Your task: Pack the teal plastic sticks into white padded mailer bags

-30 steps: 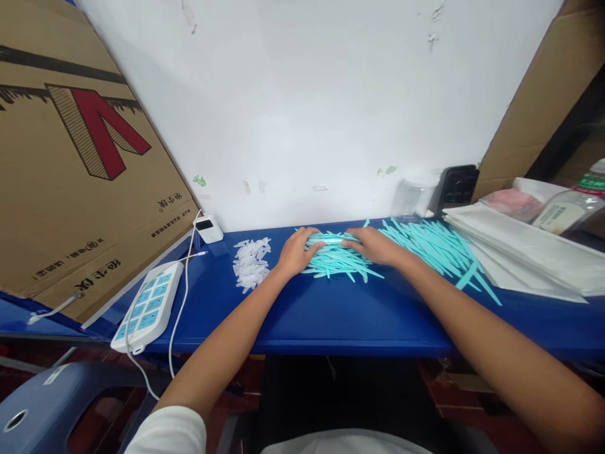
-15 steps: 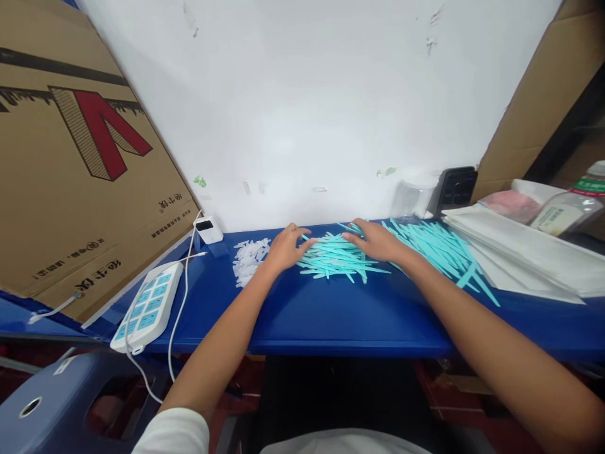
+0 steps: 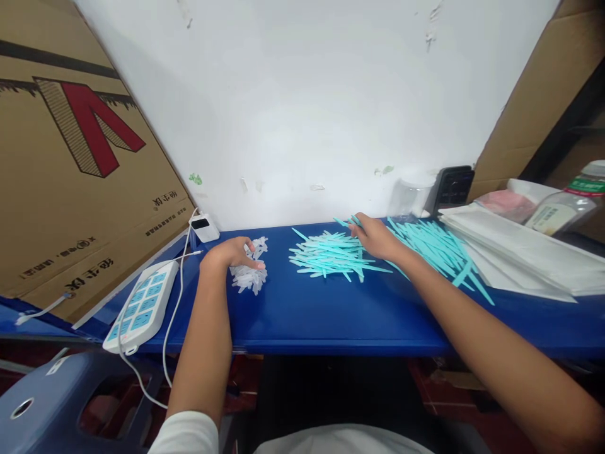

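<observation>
Left grip (image 3: 230, 253) is spread over the white pieces (image 3: 248, 277), thumb and fingers well parted; whether the thumb touches them I cannot tell. These pieces lie in a loose heap under its fingertips and to the right of its palm. Right grip (image 3: 375, 234) is narrow, its fingertips pinched around a thin teal stick (image 3: 339, 222) that pokes out to the left of them. Just left of and nearer than this grip lies the middle pile (image 3: 326, 255), teal sticks mostly lying sideways, some ends fanning out. Beyond the right wrist, to its right, spreads the other pile (image 3: 432, 249), also teal, with white sheets (image 3: 510, 252) beside it.

Both grips are above the far part of the blue counter (image 3: 302, 315). Behind the left grip, a little to its left, stands a small white device (image 3: 205, 228); nearer and farther left of that grip lies the power strip (image 3: 149, 309). To the right of and behind the right grip stand a clear jar (image 3: 413, 195) and a black device (image 3: 454, 186), with a bottle (image 3: 571, 205) farther right.
</observation>
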A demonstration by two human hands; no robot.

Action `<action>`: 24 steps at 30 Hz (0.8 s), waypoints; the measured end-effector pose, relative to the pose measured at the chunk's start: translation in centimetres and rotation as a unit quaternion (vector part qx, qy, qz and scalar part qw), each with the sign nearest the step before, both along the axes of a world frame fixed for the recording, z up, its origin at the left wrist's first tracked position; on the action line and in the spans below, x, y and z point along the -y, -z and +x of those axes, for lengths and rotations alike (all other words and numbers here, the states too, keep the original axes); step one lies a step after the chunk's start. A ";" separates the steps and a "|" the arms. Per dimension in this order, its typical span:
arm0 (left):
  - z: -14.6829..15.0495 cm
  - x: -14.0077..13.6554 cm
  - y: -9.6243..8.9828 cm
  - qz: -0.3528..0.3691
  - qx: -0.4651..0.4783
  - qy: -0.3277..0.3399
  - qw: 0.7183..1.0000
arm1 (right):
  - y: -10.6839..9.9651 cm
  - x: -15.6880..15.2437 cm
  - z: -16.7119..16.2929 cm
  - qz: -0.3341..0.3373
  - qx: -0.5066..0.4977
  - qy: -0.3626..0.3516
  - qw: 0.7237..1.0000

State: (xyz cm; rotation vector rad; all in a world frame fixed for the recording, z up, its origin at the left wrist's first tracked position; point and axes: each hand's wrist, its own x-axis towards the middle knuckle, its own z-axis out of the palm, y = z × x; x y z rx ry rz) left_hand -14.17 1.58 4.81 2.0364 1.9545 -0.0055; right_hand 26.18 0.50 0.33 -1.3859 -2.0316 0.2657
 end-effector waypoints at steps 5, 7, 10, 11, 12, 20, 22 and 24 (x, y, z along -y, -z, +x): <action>1.9 4.6 2.3 0.193 -0.096 0.023 0.976 | -0.1 0.1 -0.2 0.031 -0.010 -0.005 0.999; 2.6 6.6 3.9 0.252 -0.143 0.028 0.957 | 0.0 0.0 -0.3 0.039 -0.011 -0.004 0.999; 3.2 8.2 6.0 0.282 -0.181 0.023 0.942 | 0.1 0.0 -0.4 0.037 -0.009 0.005 0.999; 3.3 8.2 6.4 0.278 -0.185 0.029 0.942 | 0.1 0.0 -0.4 0.036 -0.009 0.008 0.999; 3.3 8.1 6.6 0.269 -0.186 0.038 0.944 | 0.1 -0.1 -0.5 0.036 -0.009 0.010 0.999; 3.0 5.1 6.8 0.228 -0.176 0.084 0.954 | 0.1 0.0 -0.4 0.050 -0.022 0.000 0.999; 2.9 4.5 7.0 0.227 -0.185 0.085 0.952 | -0.1 0.2 -0.6 0.044 -0.017 -0.003 0.999; 2.6 4.0 7.1 0.228 -0.193 0.086 0.950 | -0.2 0.4 -0.7 0.036 -0.016 -0.005 0.999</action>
